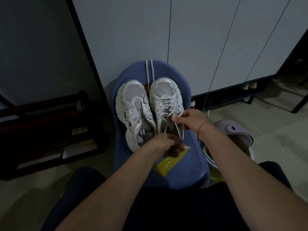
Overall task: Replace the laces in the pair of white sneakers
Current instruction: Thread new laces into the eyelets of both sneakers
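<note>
A blue chair carried both shoes, toes pointing far. The left sneaker lay unlaced on the left, touching the right sneaker, which sat just beside it with its lace threaded through the eyelets.

The left hand was curled at the near end of that shoe, apparently grasping the lace ends, though the shadow hid the fingers. The right hand pinched a strand near the top eyelets.

The likeliest trouble was the shoe itself. Nothing pinned it down, so a hard tug could drag it toward the near edge or knock its neighbour off the seat. Uneven pulling could also leave one end short or snag a crossing.

A loose lace lay draped over the far rim between the toes and could slide off if the shoes shifted. A yellow packet lay under the left hand and could be swept to the floor.
</note>
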The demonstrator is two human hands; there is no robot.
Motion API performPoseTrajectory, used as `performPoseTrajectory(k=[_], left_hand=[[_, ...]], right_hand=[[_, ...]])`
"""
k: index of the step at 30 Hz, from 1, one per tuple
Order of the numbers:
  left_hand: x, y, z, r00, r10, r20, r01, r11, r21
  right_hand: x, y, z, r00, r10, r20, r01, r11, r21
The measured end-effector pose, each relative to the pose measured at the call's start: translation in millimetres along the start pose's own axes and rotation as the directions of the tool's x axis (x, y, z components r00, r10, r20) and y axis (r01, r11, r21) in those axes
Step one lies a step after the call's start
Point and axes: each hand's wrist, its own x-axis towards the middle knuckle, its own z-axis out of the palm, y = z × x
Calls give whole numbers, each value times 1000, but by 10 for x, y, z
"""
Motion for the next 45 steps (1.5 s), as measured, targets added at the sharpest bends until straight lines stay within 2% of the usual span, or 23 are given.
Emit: performPoseTrajectory(k=[2,3,4,6,9,12,16,19,22,26,28,30,32,33,35,37,38,39,41,43,45], left_hand=[[-62,-66,-34,986,-89,138,52,967,250],[-80,-82,-35,984,-96,151,48,955,291],[-81,-82,-31,989,-74,126,40,965,258],[-50,-56,-24,1000,-9,18,9,1000,4],[-16,26,-19,996,60,-60,-76,943,-324],[-12,73,16,995,67,-67,-91,885,-457],[11,90,89,991,52,-126,-109,857,-504],[2,75,83,993,49,-112,-90,912,-400],[-40,1,47,1000,-15,-19,10,978,-206],[-95,-96,-26,993,-110,52,113,992,-61],[-129,-115,-62,994,-104,28,105,994,-34],[-167,-98,-99,996,9,-88,-8,1000,12],[-209,-31,-163,931,243,-273,-215,968,129],[-225,22,-218,853,369,-368,-314,928,202],[-272,138,-366,632,551,-545,-472,831,294],[-268,189,-559,418,577,-701,-503,790,351],[-227,197,-680,360,545,-757,-468,808,358],[-186,195,-778,362,497,-789,-408,845,345],[-108,214,-917,482,389,-785,-323,912,254],[-4,242,-978,593,385,-708,-348,915,206],[63,256,-986,659,410,-630,-336,910,241]], right_hand=[[3,-4,-3,1000,9,14,-9,1000,2],[8,-6,-1,1000,15,17,-15,1000,3],[9,-9,1,1000,19,18,-19,1000,0],[14,-8,6,1000,17,12,-17,1000,-11],[32,23,15,1000,17,2,-17,1000,-2],[39,36,18,1000,13,3,-13,1000,-12],[19,16,18,1000,17,0,-17,1000,-13],[3,3,20,1000,18,2,-18,1000,-13],[-20,-18,6,1000,14,-1,-14,999,-38],[-42,-46,12,1000,21,4,-21,998,-57],[-43,-47,22,1000,23,1,-23,997,-69],[-56,-56,29,1000,16,-2,-16,998,-58],[-63,-57,36,1000,7,-5,-7,999,-50],[-68,-51,45,1000,3,-16,-4,998,-62],[-87,-44,77,998,-27,-60,19,993,-115],[-96,-46,108,990,-87,-112,70,987,-143],[-95,-94,132,981,-132,-139,111,983,-149],[-107,-156,149,970,-183,-161,157,974,-161],[-64,-361,210,939,-277,-206,236,951,-201],[77,-610,267,908,-350,-229,303,928,-216],[306,-845,312,881,-413,-230,346,895,-280]])
